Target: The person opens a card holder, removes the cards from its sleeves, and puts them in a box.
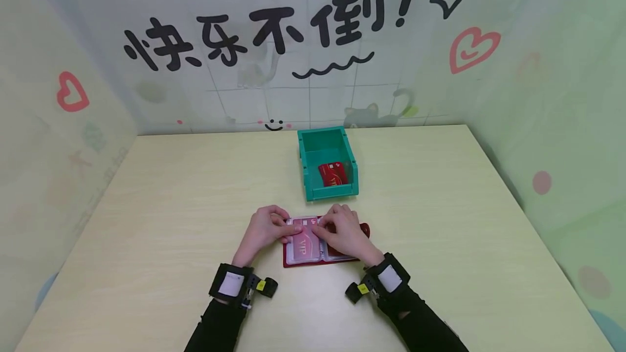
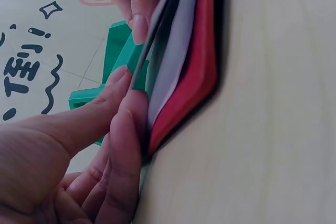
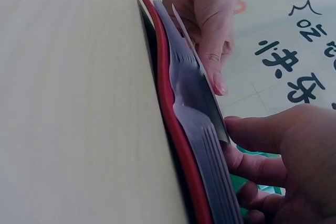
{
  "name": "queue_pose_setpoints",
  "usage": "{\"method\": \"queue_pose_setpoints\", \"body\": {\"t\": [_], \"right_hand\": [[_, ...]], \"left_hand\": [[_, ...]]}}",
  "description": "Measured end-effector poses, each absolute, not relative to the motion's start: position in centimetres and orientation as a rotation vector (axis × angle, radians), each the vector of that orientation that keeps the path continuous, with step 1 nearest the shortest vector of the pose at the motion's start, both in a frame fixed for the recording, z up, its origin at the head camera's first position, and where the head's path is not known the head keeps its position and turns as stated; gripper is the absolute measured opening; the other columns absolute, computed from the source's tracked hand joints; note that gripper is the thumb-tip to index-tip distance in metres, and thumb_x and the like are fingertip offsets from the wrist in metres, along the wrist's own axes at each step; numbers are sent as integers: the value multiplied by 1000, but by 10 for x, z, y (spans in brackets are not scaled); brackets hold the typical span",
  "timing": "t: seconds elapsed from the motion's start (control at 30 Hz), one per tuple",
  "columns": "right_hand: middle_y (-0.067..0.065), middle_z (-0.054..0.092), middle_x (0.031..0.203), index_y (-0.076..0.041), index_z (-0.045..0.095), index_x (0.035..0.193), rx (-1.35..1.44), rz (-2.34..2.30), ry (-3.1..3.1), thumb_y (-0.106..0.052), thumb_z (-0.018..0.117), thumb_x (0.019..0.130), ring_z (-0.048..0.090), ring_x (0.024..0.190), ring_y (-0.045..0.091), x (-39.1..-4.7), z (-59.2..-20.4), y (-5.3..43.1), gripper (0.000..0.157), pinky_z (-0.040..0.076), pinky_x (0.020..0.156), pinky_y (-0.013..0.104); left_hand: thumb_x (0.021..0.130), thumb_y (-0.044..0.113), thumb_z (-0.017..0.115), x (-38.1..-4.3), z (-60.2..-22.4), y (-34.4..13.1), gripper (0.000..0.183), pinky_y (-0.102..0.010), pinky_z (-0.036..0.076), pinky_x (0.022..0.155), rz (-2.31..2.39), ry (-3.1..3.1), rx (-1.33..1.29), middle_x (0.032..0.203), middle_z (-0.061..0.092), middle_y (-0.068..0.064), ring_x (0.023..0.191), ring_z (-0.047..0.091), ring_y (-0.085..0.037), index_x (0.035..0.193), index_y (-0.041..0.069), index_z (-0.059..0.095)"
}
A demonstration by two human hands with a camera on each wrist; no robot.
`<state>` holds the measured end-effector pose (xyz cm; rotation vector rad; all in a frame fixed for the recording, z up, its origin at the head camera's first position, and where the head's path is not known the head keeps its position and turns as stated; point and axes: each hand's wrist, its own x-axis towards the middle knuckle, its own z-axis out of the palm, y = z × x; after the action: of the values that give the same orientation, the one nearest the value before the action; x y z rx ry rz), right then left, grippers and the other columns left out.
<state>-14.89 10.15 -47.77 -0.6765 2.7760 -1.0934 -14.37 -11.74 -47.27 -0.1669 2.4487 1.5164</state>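
Note:
A card holder [image 1: 315, 264] with a red cover lies spread on the table, its clear plastic pages showing. Over its left page is a pink card [image 1: 307, 247] marked VIP. My left hand [image 1: 266, 230] pinches the card's left side between thumb and fingers. On the opposite side, my right hand [image 1: 344, 235] grips the card's edge, thumb on top and index finger beneath. Both wrist views show the thin card raised above the stacked plastic pages [image 3: 205, 135]. The right hand hides part of the holder's right half.
Just beyond the holder stands a teal bin [image 1: 332, 193] with red cards [image 1: 334, 174] inside. The pale wooden table [image 1: 195, 194] meets printed cloth walls [image 1: 225, 96] at the back and sides.

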Motion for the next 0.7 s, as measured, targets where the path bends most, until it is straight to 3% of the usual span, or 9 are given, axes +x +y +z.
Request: {"method": "queue_pose_setpoints", "body": {"t": [0.2, 0.5, 0.7], "right_hand": [[1, 53, 85, -11, 75, 84, -691, -1143, 2791, -26, 72, 92, 46, 90, 18, -148, -482, 102, 17, 29, 81, 36], [3, 56, 88, -10, 75, 83, -669, -1179, 2790, -24, 73, 92, 47, 92, 19, -147, -485, 101, 17, 30, 83, 36], [5, 57, 91, -7, 74, 84, -630, -1185, 2819, -22, 73, 92, 48, 96, 21, -145, -487, 98, 17, 31, 84, 38]], "left_hand": [[83, 20, 83, -142, -477, -120, 26, -22, 55, 58, 1527, 2436, -113, 72, 75, -9, 54, 66, -9, 91, 0, 69], [84, 20, 82, -142, -478, -121, 27, -22, 56, 59, 1550, 2404, -114, 73, 75, -11, 54, 67, -9, 91, -3, 70], [85, 20, 81, -141, -479, -120, 24, -20, 53, 56, 1556, 2395, -130, 66, 72, -6, 52, 64, -8, 88, -2, 72]]}}
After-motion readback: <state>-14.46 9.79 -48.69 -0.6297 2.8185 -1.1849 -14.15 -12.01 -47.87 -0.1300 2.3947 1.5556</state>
